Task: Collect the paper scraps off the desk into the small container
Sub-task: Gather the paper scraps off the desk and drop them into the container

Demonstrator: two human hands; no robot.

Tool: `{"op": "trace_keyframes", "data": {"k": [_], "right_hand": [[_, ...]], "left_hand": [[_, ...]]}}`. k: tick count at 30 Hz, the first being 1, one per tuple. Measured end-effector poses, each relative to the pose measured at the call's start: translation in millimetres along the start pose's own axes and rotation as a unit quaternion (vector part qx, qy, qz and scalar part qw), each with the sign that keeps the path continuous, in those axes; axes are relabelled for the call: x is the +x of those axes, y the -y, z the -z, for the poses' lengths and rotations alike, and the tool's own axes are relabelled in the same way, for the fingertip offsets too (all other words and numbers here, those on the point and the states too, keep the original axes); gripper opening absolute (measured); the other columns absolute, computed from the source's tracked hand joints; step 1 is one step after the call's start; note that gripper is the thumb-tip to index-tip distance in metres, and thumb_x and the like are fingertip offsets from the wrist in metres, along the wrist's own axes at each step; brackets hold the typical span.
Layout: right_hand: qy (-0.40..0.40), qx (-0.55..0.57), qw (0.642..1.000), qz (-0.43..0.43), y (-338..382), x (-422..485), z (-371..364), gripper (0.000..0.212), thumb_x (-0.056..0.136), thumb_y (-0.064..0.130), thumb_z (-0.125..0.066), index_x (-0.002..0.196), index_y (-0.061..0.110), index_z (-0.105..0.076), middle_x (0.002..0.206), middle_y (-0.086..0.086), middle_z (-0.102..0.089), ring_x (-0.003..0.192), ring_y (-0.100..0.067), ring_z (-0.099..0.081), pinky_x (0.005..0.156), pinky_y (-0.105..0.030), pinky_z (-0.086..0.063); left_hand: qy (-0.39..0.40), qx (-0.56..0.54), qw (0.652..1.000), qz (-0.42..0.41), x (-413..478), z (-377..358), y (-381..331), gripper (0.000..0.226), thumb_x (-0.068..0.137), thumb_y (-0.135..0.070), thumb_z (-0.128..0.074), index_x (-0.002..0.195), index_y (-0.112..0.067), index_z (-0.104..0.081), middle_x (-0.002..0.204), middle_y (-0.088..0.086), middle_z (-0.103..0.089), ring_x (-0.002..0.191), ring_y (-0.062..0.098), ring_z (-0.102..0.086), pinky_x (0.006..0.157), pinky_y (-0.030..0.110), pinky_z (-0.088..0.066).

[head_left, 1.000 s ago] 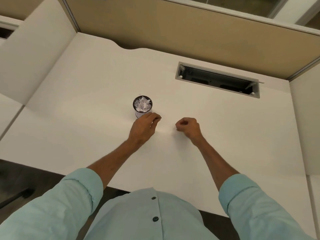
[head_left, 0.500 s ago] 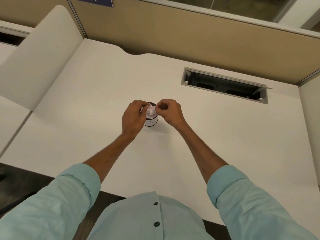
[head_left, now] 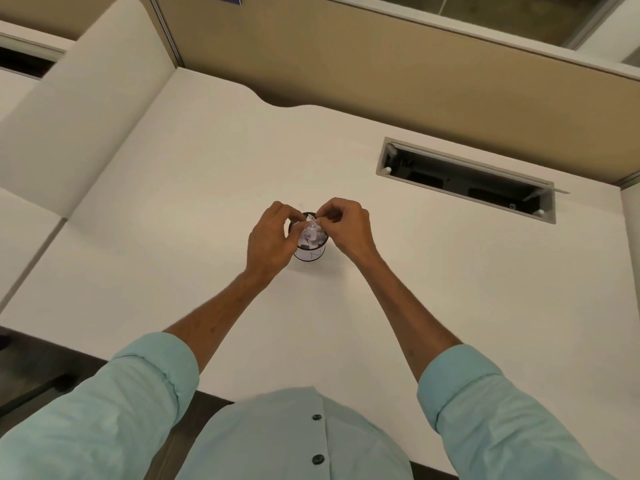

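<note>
A: Quick one. Where's the target?
B: The small container (head_left: 309,253) is upright near the middle of the desk (head_left: 207,202). It's heaped with paper scraps (head_left: 310,235) up to the rim.
A: Hands?
B: Both crowd its mouth. The right hand (head_left: 348,226) comes in from the container's 3 o'clock. Its thumb and forefinger are nipped on a white scrap (head_left: 312,220) just above the 12 o'clock part of the rim. The left hand (head_left: 272,239) sits at 9 o'clock with its fingers curled in beside the rim. Can't tell if it grips the cup, a scrap or nothing, because the fingertips are hidden.
A: Step?
B: Looks like the drop-in, probably late in the task. I can't make out loose bits on the desk, but white on white would be hard to spot.
A: Risks?
B: Main one is overfill. The pile is already at the rim, so a piece let go on top could slide over the edge and land back on the desk. Pressing it down could fix that, but the cup looks light. A push off-centre, or a knuckle bump from either hand, could tip it and spill everything if the left isn't bracing it.
A: Anything else?
B: A scrap could cling to the fingers and ride out as the hand lifts. The open cable slot (head_left: 464,178) at 2 o'clock is well apart, so only a hard flick would lose a piece in there.
</note>
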State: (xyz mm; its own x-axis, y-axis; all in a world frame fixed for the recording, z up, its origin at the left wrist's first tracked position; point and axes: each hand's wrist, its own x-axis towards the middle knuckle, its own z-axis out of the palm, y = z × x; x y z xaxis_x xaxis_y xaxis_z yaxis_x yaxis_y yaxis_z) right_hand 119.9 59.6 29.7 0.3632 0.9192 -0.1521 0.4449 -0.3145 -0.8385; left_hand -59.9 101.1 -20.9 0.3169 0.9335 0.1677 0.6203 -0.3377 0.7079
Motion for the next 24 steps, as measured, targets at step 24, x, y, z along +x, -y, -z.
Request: {"op": "trace_keyframes", "data": {"k": [24], "right_hand": [[0.052, -0.060, 0.997, 0.012, -50, 37, -9, 0.021, 0.097, 0.003, -0.060, 0.103, 0.014, -0.078, 0.101, 0.001, -0.078, 0.097, -0.017, -0.073, 0.093, -0.044, -0.060]], "left_hand": [[-0.023, -0.047, 0.982, 0.180, 20, -9, 50, 0.036, 0.115, -0.047, -0.042, 0.112, -0.033, -0.074, 0.107, -0.017, -0.077, 0.091, 0.003, -0.066, 0.085, 0.039, -0.057]]}}
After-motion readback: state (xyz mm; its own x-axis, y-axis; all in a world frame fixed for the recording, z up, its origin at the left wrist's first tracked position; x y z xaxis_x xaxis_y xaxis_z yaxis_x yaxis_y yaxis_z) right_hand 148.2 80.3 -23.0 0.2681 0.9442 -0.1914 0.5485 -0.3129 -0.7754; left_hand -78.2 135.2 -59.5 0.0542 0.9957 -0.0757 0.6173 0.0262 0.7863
